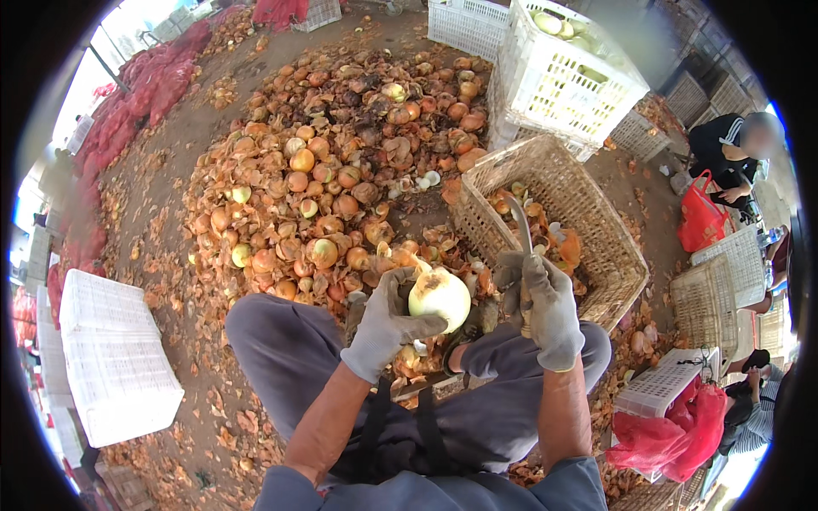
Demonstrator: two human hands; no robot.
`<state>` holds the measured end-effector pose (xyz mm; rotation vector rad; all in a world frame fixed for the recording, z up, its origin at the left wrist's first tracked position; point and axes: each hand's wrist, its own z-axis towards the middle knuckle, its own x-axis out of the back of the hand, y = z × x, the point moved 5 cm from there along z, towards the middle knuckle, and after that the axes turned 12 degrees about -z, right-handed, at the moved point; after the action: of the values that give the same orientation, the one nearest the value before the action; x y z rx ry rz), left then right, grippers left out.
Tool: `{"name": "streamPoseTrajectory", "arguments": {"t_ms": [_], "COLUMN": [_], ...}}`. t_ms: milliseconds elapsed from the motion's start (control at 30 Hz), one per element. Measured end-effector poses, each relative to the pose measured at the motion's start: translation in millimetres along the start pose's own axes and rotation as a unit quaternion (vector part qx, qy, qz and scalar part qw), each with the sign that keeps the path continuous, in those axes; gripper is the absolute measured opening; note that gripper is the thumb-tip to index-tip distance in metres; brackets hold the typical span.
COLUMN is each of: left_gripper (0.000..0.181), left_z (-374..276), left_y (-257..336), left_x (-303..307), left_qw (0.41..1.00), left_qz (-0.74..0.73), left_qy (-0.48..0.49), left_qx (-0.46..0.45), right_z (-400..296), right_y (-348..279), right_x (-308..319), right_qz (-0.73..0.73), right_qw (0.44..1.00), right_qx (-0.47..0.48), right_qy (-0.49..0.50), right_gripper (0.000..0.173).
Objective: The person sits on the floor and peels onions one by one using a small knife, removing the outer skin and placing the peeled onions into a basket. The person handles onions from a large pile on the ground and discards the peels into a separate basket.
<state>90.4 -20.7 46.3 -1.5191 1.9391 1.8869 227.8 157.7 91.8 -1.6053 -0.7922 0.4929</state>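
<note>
My left hand (391, 319), in a grey work glove, grips a mostly peeled pale onion (439, 297). A brown patch and a bit of dry skin show at its top. My right hand (548, 306), gloved too, is closed around the handle of a knife (521, 227), its curved blade pointing up and away from me. The blade is apart from the onion. Beyond my knees spreads a large heap of onions (300, 191), most in brown skins and a few partly peeled. Just past the knife stands a dirty plastic crate (613, 255) with onion skins and scraps inside.
White crates (565, 96) are stacked at the upper right, the top one holding peeled onions (548, 23). Another white crate (115, 358) stands at left. Red mesh sacks (153, 83) line the far left. People sit at right near a red bag (703, 214). Loose skins litter the ground.
</note>
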Motion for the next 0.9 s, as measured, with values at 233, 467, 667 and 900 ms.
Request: {"name": "streamPoseTrajectory", "arguments": {"t_ms": [233, 467, 667, 900], "left_gripper": [0.085, 0.083, 0.075, 0.074], "left_z": [0.6, 6.3, -2.4, -9.9], "left_y": [3.9, 7.8, 18.1, 20.9], "left_x": [-6.3, 2.2, -7.7, -16.2], "left_qw": [0.994, 0.973, 0.998, 0.998], "left_qz": [0.1, 0.202, 0.061, 0.032], "left_qy": [-0.045, -0.05, -0.014, -0.016], "left_qx": [-0.017, -0.099, -0.001, 0.045], "right_z": [-13.5, -31.8, -38.7, -36.1], "right_y": [12.0, -0.3, -4.8, -5.3], "right_x": [-22.4, -23.7, -26.8, -27.9], "right_qz": [-0.137, -0.36, -0.517, -0.506], "right_qw": [0.983, 0.915, 0.829, 0.83], "right_qx": [0.073, 0.166, 0.183, 0.205], "right_qy": [-0.102, -0.071, -0.108, -0.117], "right_gripper": [0.053, 0.061, 0.065, 0.064]}}
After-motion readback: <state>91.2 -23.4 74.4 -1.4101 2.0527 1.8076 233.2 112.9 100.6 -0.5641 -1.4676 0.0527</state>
